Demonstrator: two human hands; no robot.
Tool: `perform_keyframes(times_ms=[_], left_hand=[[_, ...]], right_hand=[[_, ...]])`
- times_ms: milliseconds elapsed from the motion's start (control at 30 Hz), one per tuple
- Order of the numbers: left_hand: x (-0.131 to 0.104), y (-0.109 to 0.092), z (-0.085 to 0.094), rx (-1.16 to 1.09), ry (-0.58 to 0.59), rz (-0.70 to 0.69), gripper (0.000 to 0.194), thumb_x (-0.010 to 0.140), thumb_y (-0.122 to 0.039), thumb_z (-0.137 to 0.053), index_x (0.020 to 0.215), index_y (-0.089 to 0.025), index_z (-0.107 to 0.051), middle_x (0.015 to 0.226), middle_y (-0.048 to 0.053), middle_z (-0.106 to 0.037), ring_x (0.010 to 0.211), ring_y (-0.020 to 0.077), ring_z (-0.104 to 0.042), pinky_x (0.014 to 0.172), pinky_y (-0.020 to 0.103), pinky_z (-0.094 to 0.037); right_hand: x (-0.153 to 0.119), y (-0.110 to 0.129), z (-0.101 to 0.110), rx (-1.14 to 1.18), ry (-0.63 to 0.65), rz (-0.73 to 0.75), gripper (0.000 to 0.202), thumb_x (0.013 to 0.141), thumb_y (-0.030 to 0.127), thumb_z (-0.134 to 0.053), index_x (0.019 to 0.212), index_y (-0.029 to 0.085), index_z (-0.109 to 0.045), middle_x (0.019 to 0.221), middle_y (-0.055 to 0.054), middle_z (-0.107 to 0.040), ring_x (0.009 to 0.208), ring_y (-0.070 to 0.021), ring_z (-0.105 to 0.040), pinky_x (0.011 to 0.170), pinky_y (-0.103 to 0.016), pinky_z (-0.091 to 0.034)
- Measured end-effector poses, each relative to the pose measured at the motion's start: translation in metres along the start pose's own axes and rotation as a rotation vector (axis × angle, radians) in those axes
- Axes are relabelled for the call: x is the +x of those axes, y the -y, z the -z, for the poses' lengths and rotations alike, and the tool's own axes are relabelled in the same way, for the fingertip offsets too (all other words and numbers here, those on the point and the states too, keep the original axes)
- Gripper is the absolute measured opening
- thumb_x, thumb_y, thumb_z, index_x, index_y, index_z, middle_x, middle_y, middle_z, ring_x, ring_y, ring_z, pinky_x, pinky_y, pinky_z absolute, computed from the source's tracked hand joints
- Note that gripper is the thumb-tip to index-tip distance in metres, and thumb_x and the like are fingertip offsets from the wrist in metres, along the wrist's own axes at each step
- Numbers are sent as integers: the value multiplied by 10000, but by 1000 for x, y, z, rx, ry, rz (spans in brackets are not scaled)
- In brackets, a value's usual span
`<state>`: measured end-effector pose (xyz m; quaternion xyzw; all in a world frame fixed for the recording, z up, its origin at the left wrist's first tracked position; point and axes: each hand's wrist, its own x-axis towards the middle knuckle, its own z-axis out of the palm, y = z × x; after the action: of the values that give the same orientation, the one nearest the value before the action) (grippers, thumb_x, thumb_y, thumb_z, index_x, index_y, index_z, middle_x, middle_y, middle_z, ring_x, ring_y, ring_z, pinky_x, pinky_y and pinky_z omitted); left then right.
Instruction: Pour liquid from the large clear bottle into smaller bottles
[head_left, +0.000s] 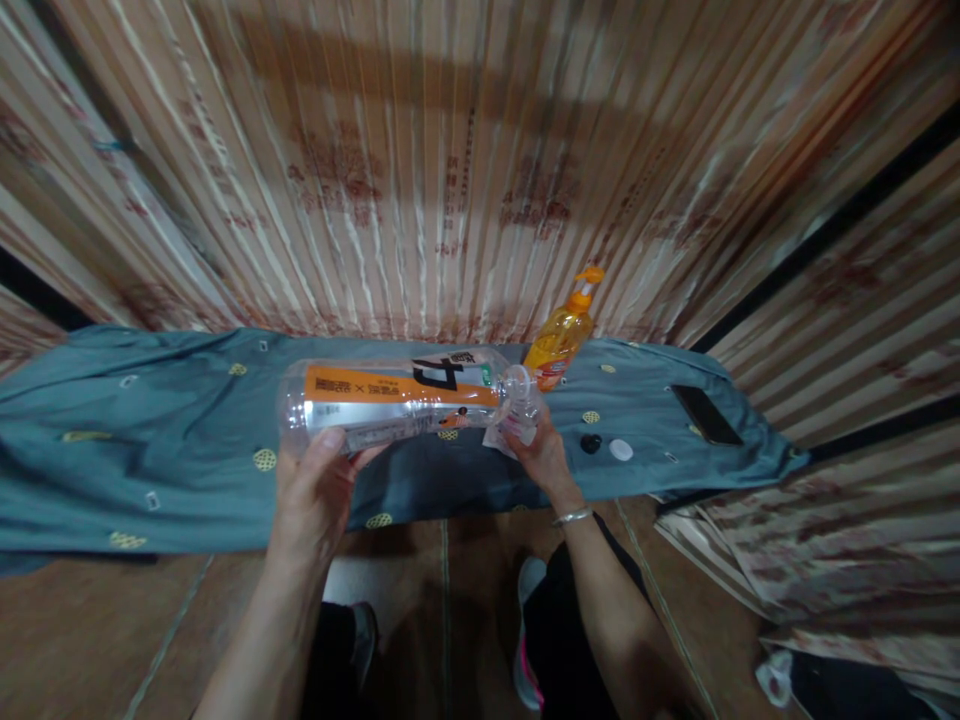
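Observation:
A large clear plastic bottle with an orange and silver label point(382, 390) lies sideways in the air above the cloth-covered surface, its neck to the right. My left hand point(319, 485) grips it from below near its base. At the neck, my right hand point(536, 450) is closed on a small clear plastic bottle point(523, 405), whose details are hard to make out. The two openings meet or overlap. Something whitish point(496, 440) shows beside the right fingers. Behind that hand stands a pump bottle of yellow liquid point(559, 345) with an orange top.
A teal patterned cloth point(195, 450) covers the long narrow surface. To the right lie a black cap point(591, 442), a white cap point(621, 450) and a dark phone point(706, 415). Patterned curtains point(450, 180) hang behind and at the sides. My feet are on the tiled floor below.

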<state>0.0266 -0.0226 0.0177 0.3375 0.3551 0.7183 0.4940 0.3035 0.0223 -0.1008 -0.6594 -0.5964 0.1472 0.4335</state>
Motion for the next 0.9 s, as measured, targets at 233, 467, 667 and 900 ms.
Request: perform_keyframes(times_ms=[233,467,667,900], left_hand=[[-2,-5,-7,-40,-22,1,583,583,-383,-929,1113,-213,-754,922,73,-809,817,287,-770,742,408,-668],[-1,-4,-3,-40,-13,6,547,576,-405,-934,1058,-201,-775,974,84,-807,873,278,-764,822,432,-653],[-2,-7,-5,-43,-30,37,585,510,-376,-962,1046,-224,-784,978,56,-811,835,248,-766,772,375,-665],[-2,-9,-6,-63,-35,25,614,470,-333,-970,1046,-253,-773,901,26,-808,783,248,-770,738,367,-670]], right_hand=[[0,0,1,25,2,14,496,798,314,-721,1251,211,-549,1110,-109,-772,1011,-311,-758,838,-406,-611],[0,-1,1,27,13,0,496,790,316,-723,1241,206,-551,1091,-112,-771,1003,-317,-757,850,-420,-607],[0,-2,0,25,2,11,483,793,323,-719,1232,214,-550,1081,-105,-774,987,-317,-761,836,-422,-612],[0,1,2,30,28,-16,492,787,307,-724,1237,212,-548,1097,-103,-774,991,-314,-760,839,-416,-609]])
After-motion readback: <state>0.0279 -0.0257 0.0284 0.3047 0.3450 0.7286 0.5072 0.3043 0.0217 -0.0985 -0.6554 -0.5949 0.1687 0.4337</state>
